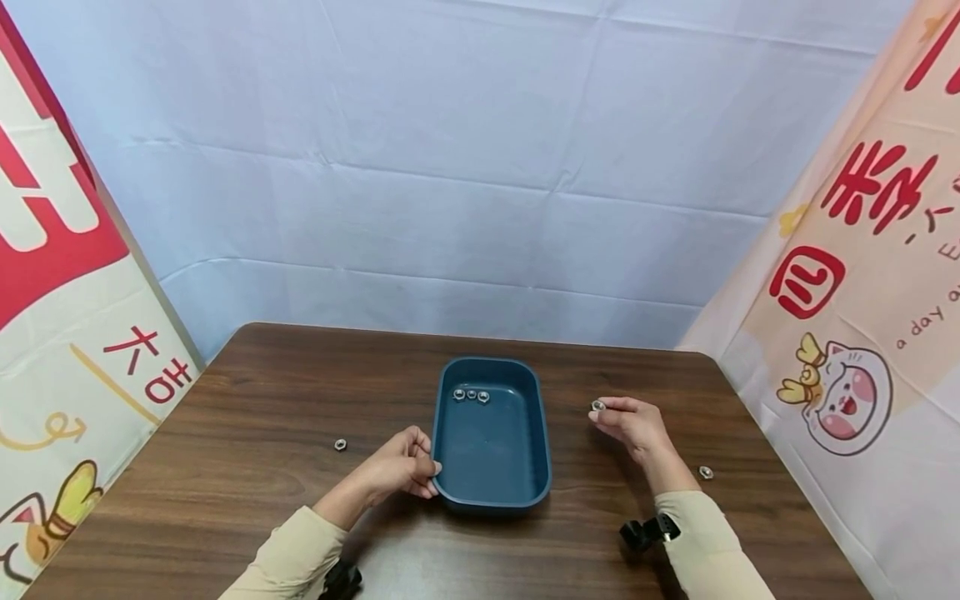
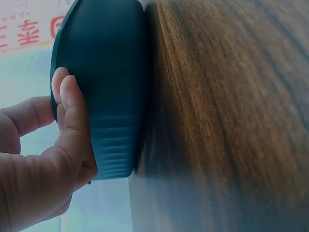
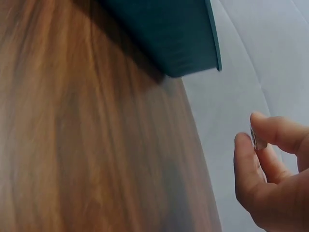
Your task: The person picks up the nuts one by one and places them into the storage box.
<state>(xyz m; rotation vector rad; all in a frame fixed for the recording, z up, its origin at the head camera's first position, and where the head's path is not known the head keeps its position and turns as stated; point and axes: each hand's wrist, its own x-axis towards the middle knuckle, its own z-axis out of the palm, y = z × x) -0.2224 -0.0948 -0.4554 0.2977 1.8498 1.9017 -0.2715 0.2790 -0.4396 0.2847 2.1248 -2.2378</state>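
Observation:
A blue-green rectangular plastic tray stands near the middle of the table, with 3 metal hex nuts lying in a row at its far left inside. My left hand pinches the tray's left rim near the front corner; the left wrist view shows the thumb and fingers on either side of that rim. To the right of the tray, my right hand holds a metal nut between thumb and fingertips, raised off the table. In the right wrist view the nut is seen nearly edge-on.
One loose nut lies on the brown wooden table left of my left hand. Another nut lies right of my right wrist. Pale cloth hangs behind the table, and printed banners hang at both sides.

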